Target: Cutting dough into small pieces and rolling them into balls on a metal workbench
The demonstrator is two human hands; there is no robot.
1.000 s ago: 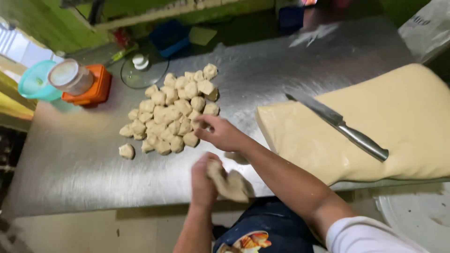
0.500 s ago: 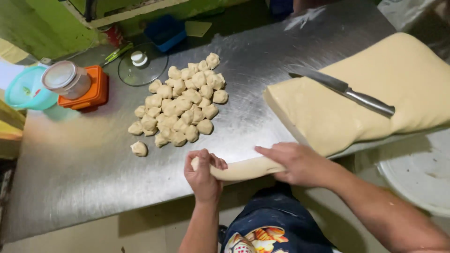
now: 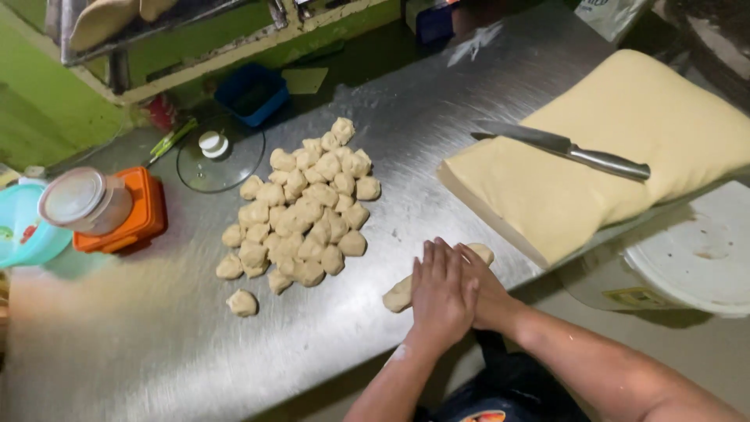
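At the near edge of the brushed steel tabletop, in the head view, the left hand lies flat over the right hand, both pressing on a pale beige roll of dough whose ends stick out left and right. The fingers are held together and stretched out, not clamped on anything. Left and farther off sits a heap of small cut dough lumps. To the right, a steel knife rests on a large folded slab of dough. The step in hand looks like rolling the piece into a rope; further rolling calls for even pressure outward.
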